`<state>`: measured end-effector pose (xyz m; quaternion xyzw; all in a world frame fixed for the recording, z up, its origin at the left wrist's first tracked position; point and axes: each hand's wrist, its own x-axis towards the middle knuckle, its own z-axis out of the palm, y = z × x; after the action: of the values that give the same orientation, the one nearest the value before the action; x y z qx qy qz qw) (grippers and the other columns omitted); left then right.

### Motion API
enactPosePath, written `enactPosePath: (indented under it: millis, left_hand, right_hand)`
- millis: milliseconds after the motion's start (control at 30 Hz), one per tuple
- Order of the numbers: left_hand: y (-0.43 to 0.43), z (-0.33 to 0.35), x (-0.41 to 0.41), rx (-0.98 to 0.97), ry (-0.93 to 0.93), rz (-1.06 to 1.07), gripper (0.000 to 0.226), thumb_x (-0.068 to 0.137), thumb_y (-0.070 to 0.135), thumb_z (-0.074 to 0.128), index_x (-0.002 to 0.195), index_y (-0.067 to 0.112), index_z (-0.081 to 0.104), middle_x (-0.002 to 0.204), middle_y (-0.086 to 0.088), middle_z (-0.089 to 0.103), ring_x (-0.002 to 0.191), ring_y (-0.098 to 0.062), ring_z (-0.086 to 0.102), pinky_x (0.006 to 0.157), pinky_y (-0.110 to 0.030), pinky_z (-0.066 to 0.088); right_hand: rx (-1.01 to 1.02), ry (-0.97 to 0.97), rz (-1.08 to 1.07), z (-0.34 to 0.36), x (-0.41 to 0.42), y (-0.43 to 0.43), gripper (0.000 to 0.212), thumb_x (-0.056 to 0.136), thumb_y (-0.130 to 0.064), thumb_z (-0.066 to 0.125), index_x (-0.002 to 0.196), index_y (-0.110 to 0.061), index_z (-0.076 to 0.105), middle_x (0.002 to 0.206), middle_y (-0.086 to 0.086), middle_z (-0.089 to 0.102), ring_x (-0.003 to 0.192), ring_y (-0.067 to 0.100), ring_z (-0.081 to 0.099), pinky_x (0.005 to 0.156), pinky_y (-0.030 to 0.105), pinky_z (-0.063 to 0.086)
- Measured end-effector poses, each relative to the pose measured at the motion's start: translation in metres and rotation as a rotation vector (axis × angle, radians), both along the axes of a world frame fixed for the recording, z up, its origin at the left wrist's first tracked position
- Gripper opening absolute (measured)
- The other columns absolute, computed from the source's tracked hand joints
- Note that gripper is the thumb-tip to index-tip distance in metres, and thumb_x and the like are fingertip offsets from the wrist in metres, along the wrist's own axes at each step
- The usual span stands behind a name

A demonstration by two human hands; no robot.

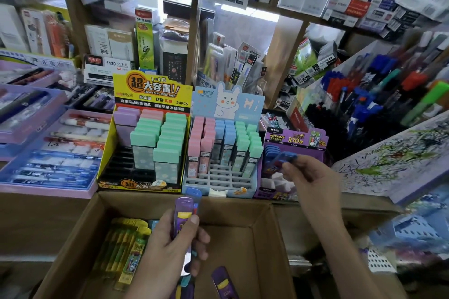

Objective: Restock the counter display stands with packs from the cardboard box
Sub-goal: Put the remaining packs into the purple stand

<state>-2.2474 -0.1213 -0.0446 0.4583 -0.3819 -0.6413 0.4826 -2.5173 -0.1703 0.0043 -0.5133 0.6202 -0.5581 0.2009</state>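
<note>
pack (286, 159) in right hand (315, 181), at purple stand (295, 139)

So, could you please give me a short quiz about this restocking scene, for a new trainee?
1. True or false: the right hand holds a blue-capped pack at the purple stand.
2. What does the left hand grip? A) purple packs B) a pen C) nothing
3. How many pack colours does the rabbit stand show?
Key: 1 true; 2 A; 3 three: pink, blue, green.
</note>
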Motion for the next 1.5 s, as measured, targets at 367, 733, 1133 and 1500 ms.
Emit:
enactPosePath:
  millis: [367, 733, 1133, 1500]
  left_hand:
    - [0.002, 0.005, -0.002, -0.007, -0.019, -0.002, 0.02, 0.097, 0.024, 0.061, 0.089, 0.039, 0.071, 0.079, -0.014, 0.071, 0.058, -0.024, 0.066, 0.043, -0.03, 0.046]
    - [0.005, 0.01, -0.001, 0.022, -0.052, 0.036, 0.014, 0.093, 0.03, 0.065, 0.083, 0.034, 0.075, 0.075, -0.022, 0.065, 0.05, -0.017, 0.062, 0.045, -0.026, 0.048]
    - [0.003, 0.001, -0.001, -0.019, -0.066, 0.045, 0.011, 0.092, 0.019, 0.067, 0.091, 0.016, 0.078, 0.075, -0.013, 0.074, 0.064, -0.024, 0.072, 0.054, -0.027, 0.057]
    - [-0.002, -0.01, -0.002, 0.039, 0.126, 0.089, 0.018, 0.081, 0.029, 0.065, 0.09, 0.026, 0.08, 0.093, -0.013, 0.078, 0.086, -0.03, 0.077, 0.065, -0.036, 0.063]
  right_hand:
    - [0.081, 0.114, -0.059, -0.018, 0.001, -0.016, 0.017, 0.086, -0.021, 0.084, 0.09, -0.033, 0.072, 0.082, -0.012, 0.076, 0.08, 0.001, 0.072, 0.07, 0.02, 0.058]
    - [-0.009, 0.192, -0.118, -0.012, 0.011, -0.003, 0.017, 0.085, -0.017, 0.084, 0.094, -0.025, 0.071, 0.082, -0.012, 0.07, 0.08, 0.002, 0.065, 0.067, 0.009, 0.05]
    - [0.291, -0.08, 0.348, -0.026, 0.094, 0.032, 0.003, 0.09, -0.025, 0.08, 0.092, -0.027, 0.082, 0.087, -0.004, 0.079, 0.083, 0.018, 0.073, 0.077, 0.028, 0.058]
    - [0.272, -0.318, 0.43, -0.019, 0.094, 0.035, 0.011, 0.094, -0.017, 0.075, 0.083, -0.016, 0.079, 0.072, 0.008, 0.073, 0.062, 0.016, 0.064, 0.054, 0.026, 0.052]
